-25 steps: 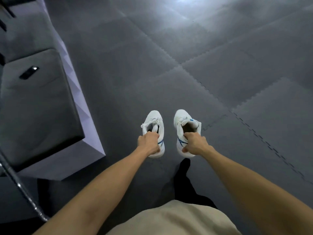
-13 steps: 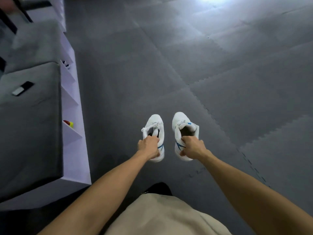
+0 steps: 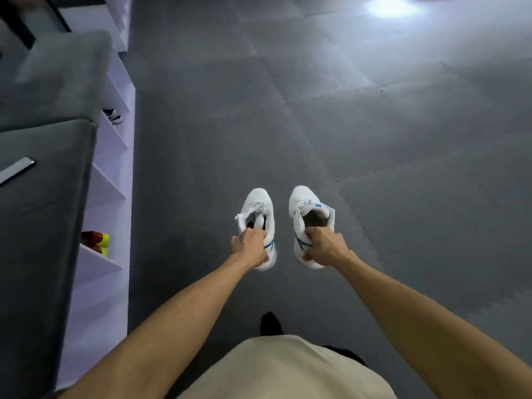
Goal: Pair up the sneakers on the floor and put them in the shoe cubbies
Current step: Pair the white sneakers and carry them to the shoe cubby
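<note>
Grey interlocking foam-mat floor (image 3: 374,139) lies open from 12 to 3 o'clock — white shoe cubbies (image 3: 115,180) edge it at 9. Left hand (image 3: 250,246) grips left white blue-striped sneaker (image 3: 260,208), right hand (image 3: 325,245) its mate (image 3: 305,203), both held at centre; no readable branding.

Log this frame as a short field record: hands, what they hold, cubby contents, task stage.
left hand: grips the left white sneaker at its heel
right hand: grips the right white sneaker at its heel
sneakers: matching, blue-striped, side by side, apart
cubby unit: at left; one cubby holds a red and yellow shoe, another a dark-striped shoe
stage: pair in hand, not yet shelved
</note>
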The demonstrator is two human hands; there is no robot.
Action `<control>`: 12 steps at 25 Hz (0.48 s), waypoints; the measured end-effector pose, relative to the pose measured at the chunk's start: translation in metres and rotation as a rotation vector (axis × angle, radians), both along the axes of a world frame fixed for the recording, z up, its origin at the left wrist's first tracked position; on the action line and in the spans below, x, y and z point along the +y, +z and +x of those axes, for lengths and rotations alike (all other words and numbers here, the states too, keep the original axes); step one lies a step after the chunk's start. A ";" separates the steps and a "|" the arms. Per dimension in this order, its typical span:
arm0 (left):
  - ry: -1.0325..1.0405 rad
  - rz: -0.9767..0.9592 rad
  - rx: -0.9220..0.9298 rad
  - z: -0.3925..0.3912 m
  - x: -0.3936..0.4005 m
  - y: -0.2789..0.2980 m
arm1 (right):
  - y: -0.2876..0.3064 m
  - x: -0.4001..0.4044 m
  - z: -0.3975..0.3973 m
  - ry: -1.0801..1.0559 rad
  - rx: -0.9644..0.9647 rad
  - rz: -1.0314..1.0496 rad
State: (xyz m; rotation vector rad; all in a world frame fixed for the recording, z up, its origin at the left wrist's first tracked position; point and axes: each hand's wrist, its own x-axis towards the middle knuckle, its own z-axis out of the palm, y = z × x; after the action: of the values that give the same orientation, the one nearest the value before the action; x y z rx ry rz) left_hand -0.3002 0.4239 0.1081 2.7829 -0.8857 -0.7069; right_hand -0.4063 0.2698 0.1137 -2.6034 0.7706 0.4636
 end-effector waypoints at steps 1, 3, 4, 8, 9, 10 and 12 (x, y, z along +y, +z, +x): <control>0.043 -0.011 0.005 0.021 -0.003 0.001 | 0.001 -0.007 0.025 0.035 0.009 -0.003; 0.133 -0.028 0.000 0.059 -0.003 0.000 | 0.003 -0.016 0.074 0.118 0.014 -0.005; 0.180 -0.024 0.000 0.076 0.000 0.000 | 0.002 -0.017 0.098 0.166 0.021 -0.002; 0.382 -0.011 0.034 0.126 0.027 -0.002 | -0.002 -0.006 0.187 0.394 0.034 -0.002; 0.443 -0.006 0.044 0.137 0.037 -0.004 | -0.002 0.000 0.210 0.459 0.037 -0.002; 0.509 -0.003 0.050 0.147 0.046 -0.005 | -0.003 0.008 0.234 0.529 0.042 -0.002; 0.653 -0.007 0.064 0.166 0.064 -0.011 | -0.004 0.025 0.281 0.679 0.053 0.001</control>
State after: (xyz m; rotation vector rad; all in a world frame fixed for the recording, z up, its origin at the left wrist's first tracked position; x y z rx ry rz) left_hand -0.1345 0.4881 0.0974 2.7589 0.0550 -0.6550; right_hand -0.1255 0.2948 0.1094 -2.8096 -0.1323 0.7135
